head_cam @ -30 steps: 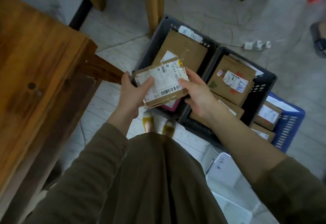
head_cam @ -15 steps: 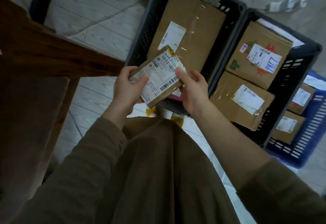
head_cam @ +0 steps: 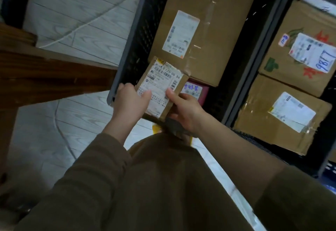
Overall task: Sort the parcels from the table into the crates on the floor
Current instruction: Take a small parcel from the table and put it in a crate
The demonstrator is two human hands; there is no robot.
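I logged an olive-brown top (head_cam: 163, 185) filling 6 o'clock. Left sleeve (head_cam: 87, 172) at 7 o'clock reached the wrist; right sleeve (head_cam: 298, 203) at 4 o'clock ended mid-forearm. Left hand (head_cam: 130, 101) and right hand (head_cam: 187, 110) were bare. Yellow footwear (head_cam: 155, 128) peeked out at centre.

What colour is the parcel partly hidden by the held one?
The parcel is magenta-pink, seen in the head view.

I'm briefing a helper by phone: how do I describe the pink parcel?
Find the left black crate. At its near end, beside the large brown box, lies the pink parcel, partly behind the small parcel being held. It alone is not brown.
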